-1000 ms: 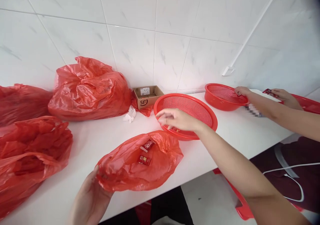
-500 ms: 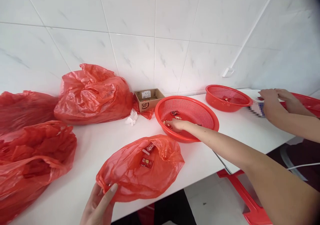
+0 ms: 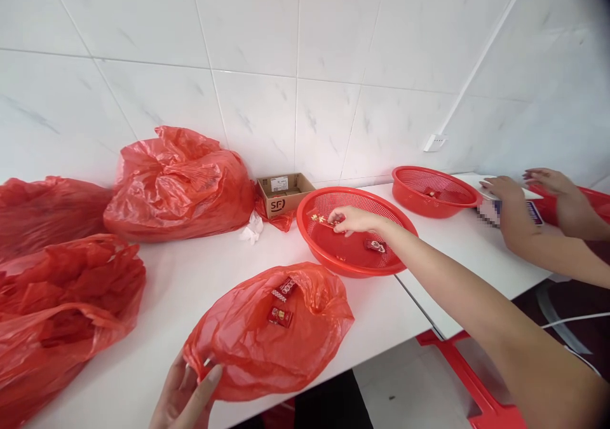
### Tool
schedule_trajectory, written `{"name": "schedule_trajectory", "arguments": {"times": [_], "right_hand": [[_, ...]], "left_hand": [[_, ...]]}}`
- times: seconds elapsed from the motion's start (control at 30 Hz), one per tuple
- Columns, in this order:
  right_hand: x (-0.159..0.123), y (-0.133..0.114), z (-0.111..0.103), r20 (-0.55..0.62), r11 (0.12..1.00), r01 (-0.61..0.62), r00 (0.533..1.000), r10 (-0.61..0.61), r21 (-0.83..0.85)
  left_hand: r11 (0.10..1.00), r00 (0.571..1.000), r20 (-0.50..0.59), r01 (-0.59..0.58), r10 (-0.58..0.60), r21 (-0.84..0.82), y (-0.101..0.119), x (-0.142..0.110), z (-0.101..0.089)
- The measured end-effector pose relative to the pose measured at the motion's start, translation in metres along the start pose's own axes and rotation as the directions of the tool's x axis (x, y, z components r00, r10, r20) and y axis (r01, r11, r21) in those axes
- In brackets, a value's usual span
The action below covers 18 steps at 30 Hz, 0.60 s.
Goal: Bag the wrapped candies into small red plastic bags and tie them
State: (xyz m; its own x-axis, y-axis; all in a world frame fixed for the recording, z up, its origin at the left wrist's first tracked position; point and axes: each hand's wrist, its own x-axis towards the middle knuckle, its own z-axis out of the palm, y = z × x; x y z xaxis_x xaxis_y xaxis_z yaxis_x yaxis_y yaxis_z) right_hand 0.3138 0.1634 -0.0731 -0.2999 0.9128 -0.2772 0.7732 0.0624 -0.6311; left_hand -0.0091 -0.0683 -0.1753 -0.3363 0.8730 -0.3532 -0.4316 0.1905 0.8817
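The left hand (image 3: 185, 394) pinches the near left edge of a thin, wrinkled plastic bag (image 3: 257, 359); the right hand (image 3: 353, 219) grips a small gold-patterned packet (image 3: 322, 220) inside the round, perforated basket (image 3: 347, 251).

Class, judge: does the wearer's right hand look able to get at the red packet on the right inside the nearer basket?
Probably yes: the right hand is inside the open-topped perforated red basket and nothing seems to cover the red packet. Whether the fingers hold another item is unclear.
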Motion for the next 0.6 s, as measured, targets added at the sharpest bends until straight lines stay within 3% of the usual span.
{"name": "schedule_trajectory", "arguments": {"times": [0.1, 0.17, 0.23, 0.27, 0.37, 0.43, 0.47, 0.53, 0.6], "right_hand": [[-0.033, -0.030, 0.019, 0.024, 0.943, 0.216, 0.973, -0.230, 0.252], [-0.056, -0.048, 0.045, 0.158, 0.885, 0.303, 0.913, -0.375, 0.352], [-0.073, -0.058, 0.078, 0.307, 0.889, 0.366, 0.843, -0.442, 0.274], [-0.078, -0.061, 0.095, 0.334, 0.900, 0.398, 0.836, -0.435, 0.178], [-0.083, -0.060, 0.128, 0.236, 0.901, 0.405, 0.901, -0.364, -0.157], [-0.079, -0.057, 0.126, 0.184, 0.898, 0.386, 0.918, -0.351, -0.213], [-0.076, -0.054, 0.117, 0.198, 0.905, 0.393, 0.911, -0.361, -0.160], [-0.066, -0.045, 0.087, 0.211, 0.923, 0.384, 0.900, -0.381, 0.026], [-0.050, -0.028, 0.050, 0.110, 0.947, 0.308, 0.942, -0.317, 0.095]], "left_hand": [[1.000, 1.000, 0.010, -0.023, 0.023, 0.017, 0.000, -0.002, 0.004], [1.000, 1.000, -0.008, 0.003, -0.004, -0.007, -0.001, -0.002, 0.005], [0.996, 0.996, -0.071, 0.056, -0.061, -0.062, -0.004, -0.001, 0.003], [0.993, 0.992, -0.095, 0.073, -0.082, -0.093, -0.005, 0.001, 0.002], [0.985, 0.993, -0.081, 0.069, -0.082, -0.156, -0.006, 0.004, -0.004], [0.983, 0.996, -0.066, 0.052, -0.064, -0.174, -0.004, 0.005, -0.006], [0.983, 0.996, -0.068, 0.048, -0.061, -0.176, -0.002, 0.005, -0.006], [0.986, 0.996, -0.062, 0.046, -0.056, -0.162, 0.001, 0.005, -0.007], [0.989, 0.999, -0.037, 0.034, -0.039, -0.141, 0.001, 0.005, -0.008]]}}
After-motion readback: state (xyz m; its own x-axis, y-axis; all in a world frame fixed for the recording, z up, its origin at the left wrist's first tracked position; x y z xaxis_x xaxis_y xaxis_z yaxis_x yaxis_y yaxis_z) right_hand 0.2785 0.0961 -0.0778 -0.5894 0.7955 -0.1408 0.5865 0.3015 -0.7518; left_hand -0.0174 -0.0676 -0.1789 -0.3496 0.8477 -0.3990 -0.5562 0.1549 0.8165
